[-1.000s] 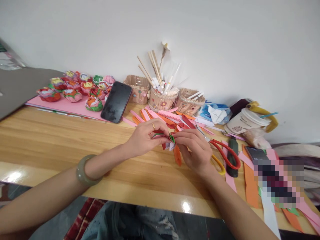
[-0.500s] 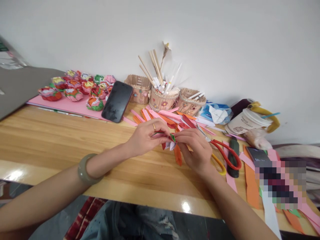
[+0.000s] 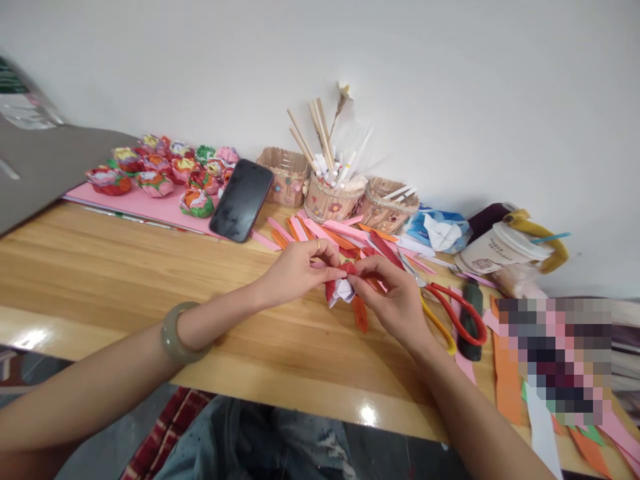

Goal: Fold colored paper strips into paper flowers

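Pinching a folded paper piece [image 3: 343,291], left hand [image 3: 293,275] and right hand [image 3: 397,303] face a decorated basket [image 3: 333,202] holding wooden sticks [image 3: 325,130]

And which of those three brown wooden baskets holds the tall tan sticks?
The middle brown wooden basket: tall tan wooden sticks rise from it alone; the right one shows shorter white sticks.

Craft workspace, wooden tabletop [image 3: 125,267]. Paper flowers [image 3: 155,185], ten o'clock; trimmed basket [image 3: 333,208] of sticks [image 3: 324,127], twelve o'clock. Scissors [image 3: 429,288], four o'clock, near coloured paper strips [image 3: 506,380].
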`<state>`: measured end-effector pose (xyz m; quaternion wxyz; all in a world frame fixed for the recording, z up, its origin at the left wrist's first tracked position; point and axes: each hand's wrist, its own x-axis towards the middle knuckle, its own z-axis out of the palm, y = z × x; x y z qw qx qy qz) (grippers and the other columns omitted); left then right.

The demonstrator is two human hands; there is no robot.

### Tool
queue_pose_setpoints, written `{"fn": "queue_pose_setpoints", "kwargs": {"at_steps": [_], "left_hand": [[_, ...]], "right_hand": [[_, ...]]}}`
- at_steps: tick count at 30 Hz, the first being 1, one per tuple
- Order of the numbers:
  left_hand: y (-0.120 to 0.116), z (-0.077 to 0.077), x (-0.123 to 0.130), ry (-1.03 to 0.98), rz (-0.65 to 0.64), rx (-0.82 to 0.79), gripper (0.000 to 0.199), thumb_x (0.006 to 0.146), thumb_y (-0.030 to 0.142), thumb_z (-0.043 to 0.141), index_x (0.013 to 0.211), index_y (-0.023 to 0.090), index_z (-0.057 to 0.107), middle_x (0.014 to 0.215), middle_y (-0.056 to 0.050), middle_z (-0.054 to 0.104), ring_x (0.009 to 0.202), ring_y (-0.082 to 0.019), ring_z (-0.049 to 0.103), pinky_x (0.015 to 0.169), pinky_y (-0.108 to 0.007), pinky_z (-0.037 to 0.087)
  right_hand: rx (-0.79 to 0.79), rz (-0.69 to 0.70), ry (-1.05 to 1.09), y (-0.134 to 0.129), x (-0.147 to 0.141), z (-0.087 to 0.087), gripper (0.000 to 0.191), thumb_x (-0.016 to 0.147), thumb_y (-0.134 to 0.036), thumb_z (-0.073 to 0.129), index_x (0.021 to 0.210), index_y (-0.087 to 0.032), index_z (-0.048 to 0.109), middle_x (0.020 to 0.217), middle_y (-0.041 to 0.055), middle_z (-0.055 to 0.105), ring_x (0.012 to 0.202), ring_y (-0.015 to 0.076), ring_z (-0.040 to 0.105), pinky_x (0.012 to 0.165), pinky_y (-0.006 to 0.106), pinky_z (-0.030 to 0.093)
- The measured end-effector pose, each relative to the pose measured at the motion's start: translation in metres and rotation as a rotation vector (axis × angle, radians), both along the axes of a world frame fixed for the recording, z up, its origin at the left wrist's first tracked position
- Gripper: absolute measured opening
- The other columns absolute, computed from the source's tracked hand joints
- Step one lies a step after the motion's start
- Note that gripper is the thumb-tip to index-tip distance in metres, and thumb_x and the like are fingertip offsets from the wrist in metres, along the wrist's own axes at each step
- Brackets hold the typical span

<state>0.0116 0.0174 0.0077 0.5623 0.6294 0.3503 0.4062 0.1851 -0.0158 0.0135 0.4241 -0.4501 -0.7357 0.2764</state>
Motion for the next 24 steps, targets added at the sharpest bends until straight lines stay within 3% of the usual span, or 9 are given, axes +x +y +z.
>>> {"fn": "queue_pose_setpoints", "kwargs": {"at_steps": [3,7,15,20,24], "left_hand": [[0.0016,0.0009,0.0003,-0.041,-0.025,-0.051,0.012,0.068,0.019,0.064,0.07,0.013,0.054,0.07,0.002,0.058,0.062,-0.008,0.057,0.061,-0.023,0.047],[0.0002,0.0014,-0.0001,-0.047,-0.058,-0.044,0.007,0.069,0.017,0.063,0.072,0.013,0.057,0.069,0.001,0.059,0.058,-0.009,0.057,0.057,-0.022,0.047],[-0.0037,-0.0035,-0.0001,0.032,0.072,0.301,0.008,0.072,0.009,0.057,0.07,0.015,0.063,0.075,-0.002,0.063,0.073,-0.012,0.061,0.067,-0.024,0.05],[0.0007,-0.0049,-0.0002,-0.024,0.009,0.057,0.015,0.071,0.016,0.06,0.086,0.014,0.061,0.081,-0.003,0.066,0.073,-0.012,0.064,0.065,-0.024,0.052],[0.0023,-0.0051,0.0,-0.082,0.008,0.029,0.013,0.07,0.02,0.064,0.081,0.013,0.061,0.079,-0.003,0.065,0.072,-0.013,0.064,0.066,-0.026,0.052]], "right_hand": [[-0.024,-0.049,-0.017,-0.0004,-0.0015,0.0011,0.003,0.079,-0.02,0.059,0.078,-0.018,0.06,0.075,0.0017,0.063,0.068,0.0137,0.059,0.065,0.028,0.05],[0.057,-0.069,-0.044,-0.0024,-0.003,0.0018,0.003,0.078,-0.017,0.059,0.075,-0.018,0.059,0.071,0.0005,0.062,0.064,0.0126,0.058,0.061,0.026,0.049],[0.556,-0.059,-0.334,-0.0023,-0.0019,-0.0007,0.012,0.079,-0.008,0.057,0.08,-0.02,0.057,0.071,0.0032,0.065,0.066,0.0154,0.059,0.06,0.028,0.048],[0.642,-0.117,-0.33,-0.0016,-0.0016,-0.0014,0.015,0.077,-0.006,0.06,0.08,-0.021,0.056,0.068,0.0024,0.065,0.063,0.0154,0.058,0.058,0.027,0.048],[0.645,-0.146,-0.313,-0.0025,-0.0014,-0.0007,0.015,0.076,-0.006,0.061,0.077,-0.02,0.056,0.065,0.0022,0.063,0.062,0.0157,0.058,0.056,0.028,0.047]]}}
